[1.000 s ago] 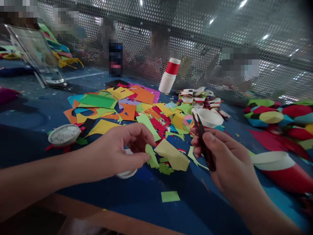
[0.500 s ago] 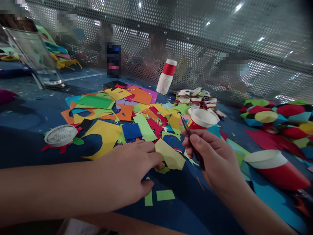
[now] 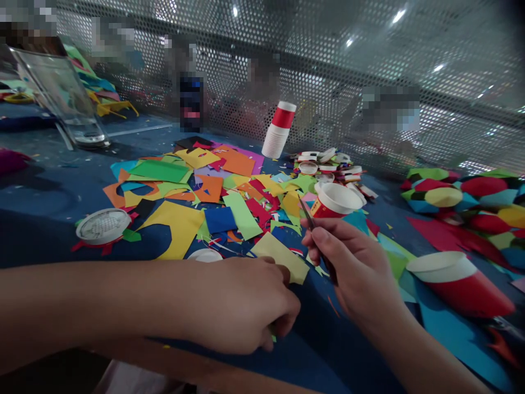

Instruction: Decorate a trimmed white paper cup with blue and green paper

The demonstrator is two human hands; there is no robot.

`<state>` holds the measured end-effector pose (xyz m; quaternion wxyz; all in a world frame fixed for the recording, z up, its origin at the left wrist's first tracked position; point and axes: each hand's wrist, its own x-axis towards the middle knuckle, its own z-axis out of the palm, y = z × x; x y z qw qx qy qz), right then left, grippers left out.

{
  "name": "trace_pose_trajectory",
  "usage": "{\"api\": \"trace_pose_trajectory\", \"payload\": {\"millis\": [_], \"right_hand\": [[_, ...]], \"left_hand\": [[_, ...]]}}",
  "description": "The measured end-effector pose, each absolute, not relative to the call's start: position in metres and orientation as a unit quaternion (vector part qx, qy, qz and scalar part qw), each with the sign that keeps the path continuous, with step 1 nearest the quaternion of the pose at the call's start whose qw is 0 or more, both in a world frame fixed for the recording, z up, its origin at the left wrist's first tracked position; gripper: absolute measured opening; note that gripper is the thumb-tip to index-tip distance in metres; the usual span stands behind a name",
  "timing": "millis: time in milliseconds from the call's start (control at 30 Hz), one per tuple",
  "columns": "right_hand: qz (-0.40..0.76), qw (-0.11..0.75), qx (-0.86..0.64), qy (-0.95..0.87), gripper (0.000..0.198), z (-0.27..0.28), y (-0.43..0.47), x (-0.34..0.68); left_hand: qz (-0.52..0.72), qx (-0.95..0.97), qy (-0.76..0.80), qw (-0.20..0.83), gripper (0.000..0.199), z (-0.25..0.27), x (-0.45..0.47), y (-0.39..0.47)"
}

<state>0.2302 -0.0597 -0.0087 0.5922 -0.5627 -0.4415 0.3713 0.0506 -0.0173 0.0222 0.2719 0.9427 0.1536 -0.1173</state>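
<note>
My left hand (image 3: 250, 306) is low over the blue table, fingers curled down and thumb tucked under. A bit of light green paper (image 3: 274, 331) shows between its thumb and fingers; most of what lies under the palm is hidden. My right hand (image 3: 348, 254) grips slim dark tweezers (image 3: 308, 216), their pointed tips aimed up and away from me. Between the hands lies a pale yellow-green paper sheet (image 3: 283, 256). Just behind my left wrist, part of a white round piece (image 3: 205, 255) shows. A paper turtle with a round white shell (image 3: 103, 225) sits to the left.
Colored paper scraps (image 3: 176, 227) are heaped across the middle. A white and red cup (image 3: 338, 200) stands beyond my right hand, and another red cup (image 3: 463, 284) lies tilted at right. Farther back are stacked cups (image 3: 279, 131), a glass (image 3: 77, 104) and a perforated metal screen (image 3: 328, 82).
My left hand has moved right and toward me, covering the small green paper pieces. The white round piece behind the wrist has come into view. My right hand has hardly shifted, still gripping the tweezers.
</note>
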Motion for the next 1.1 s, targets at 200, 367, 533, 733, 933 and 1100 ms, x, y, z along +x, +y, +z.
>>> {"api": "trace_pose_trajectory", "payload": {"millis": [200, 367, 533, 733, 933, 1100], "right_hand": [[0.380, 0.595, -0.557, -0.437, 0.029, -0.009, -0.060, 0.231], [0.389, 0.599, -0.542, -0.442, 0.023, -0.010, -0.061, 0.233], [0.385, 0.598, -0.549, -0.440, 0.024, -0.009, -0.061, 0.232], [0.409, 0.587, -0.552, -0.429, 0.030, -0.009, -0.065, 0.234], [0.412, 0.583, -0.552, -0.431, 0.027, -0.006, -0.074, 0.227], [0.440, 0.562, -0.555, -0.429, 0.031, -0.009, -0.075, 0.224]], "left_hand": [[-0.016, 0.967, 0.185, 0.173, 0.031, -0.004, 0.047, -0.022], [-0.054, 0.972, 0.173, 0.147, 0.021, -0.017, 0.050, -0.028], [0.009, 0.961, 0.190, 0.198, 0.021, -0.010, 0.044, -0.029], [0.253, 0.788, 0.296, 0.478, 0.020, 0.025, 0.036, 0.001], [0.313, 0.723, 0.291, 0.542, 0.028, 0.030, 0.030, 0.021], [0.303, 0.743, 0.263, 0.535, 0.031, 0.027, 0.033, 0.020]]}}
